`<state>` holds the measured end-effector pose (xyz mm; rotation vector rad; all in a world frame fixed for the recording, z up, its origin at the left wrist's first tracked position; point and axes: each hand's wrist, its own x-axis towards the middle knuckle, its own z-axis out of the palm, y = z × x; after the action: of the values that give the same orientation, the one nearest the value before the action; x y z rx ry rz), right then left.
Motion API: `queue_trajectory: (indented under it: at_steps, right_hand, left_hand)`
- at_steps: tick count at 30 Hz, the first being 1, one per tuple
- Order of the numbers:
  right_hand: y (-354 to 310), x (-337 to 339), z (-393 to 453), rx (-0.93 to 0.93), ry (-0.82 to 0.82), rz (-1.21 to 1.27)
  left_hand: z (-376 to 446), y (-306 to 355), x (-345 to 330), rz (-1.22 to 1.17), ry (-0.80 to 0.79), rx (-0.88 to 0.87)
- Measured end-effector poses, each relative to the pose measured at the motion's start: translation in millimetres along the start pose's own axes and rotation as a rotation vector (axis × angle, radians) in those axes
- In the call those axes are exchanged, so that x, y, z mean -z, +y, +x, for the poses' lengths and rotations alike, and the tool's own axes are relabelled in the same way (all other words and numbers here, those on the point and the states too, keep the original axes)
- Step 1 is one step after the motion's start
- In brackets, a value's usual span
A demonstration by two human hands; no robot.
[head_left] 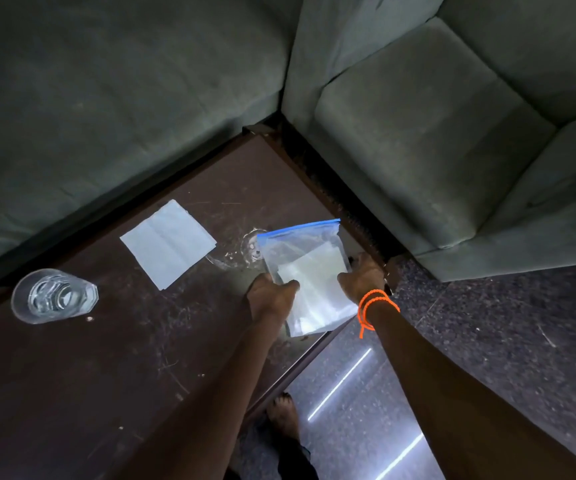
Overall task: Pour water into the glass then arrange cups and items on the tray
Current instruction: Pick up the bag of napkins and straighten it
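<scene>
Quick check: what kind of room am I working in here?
Probably a living room: a grey-green sofa wraps the corner of a low, scratched dark wooden table, which stands on a polished stone floor.

The scene is dim and flat, with muted colours on the sofa (418, 116). Bright streaks of glare from overhead strip lights reflect off the polished floor (348, 393) beside the bench (72, 393). The bench top shows a dull sheen. Straight edges bow near the corners, and detail is soft throughout.
</scene>
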<state>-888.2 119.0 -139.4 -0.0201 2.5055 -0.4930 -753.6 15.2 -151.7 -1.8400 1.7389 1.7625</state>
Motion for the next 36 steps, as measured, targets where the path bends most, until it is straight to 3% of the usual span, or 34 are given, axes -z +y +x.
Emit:
queue_trajectory:
  at_steps: [4,11,16,21,24,32,36]
  right_hand:
    - [-1.3,0.3,3.0,-0.028,-0.057,0.074]
    - [-28.2,10.7,-12.9,0.037,-0.207,0.49]
    - [-75.0,17.4,-43.4,0.187,-0.22,0.649]
    - [-123.9,16.3,-91.9,0.278,-0.434,0.858]
    - [-161.3,3.9,-126.9,0.272,-0.497,1.006]
    - [-242.8,-70.5,-250.1,0.363,-0.61,1.002]
    - [-260.7,-131.6,-329.8,0.237,-0.782,0.963]
  left_hand:
    - [5.7,3.4,3.5,-0.024,-0.079,0.004]
    - [-0.5,3.8,53.6,-0.186,-0.011,-0.049]
    - [-15.8,22.1,116.2,-0.514,-0.135,-0.067]
    - [-34.4,17.6,188.6,-0.956,-0.19,-0.144]
    - [-46.2,12.8,238.1,-1.08,-0.141,-0.15]
    - [-87.5,-57.8,376.5,-0.847,0.136,-0.284]
    - [-125.2,-120.7,445.4,-0.824,0.182,-0.311]
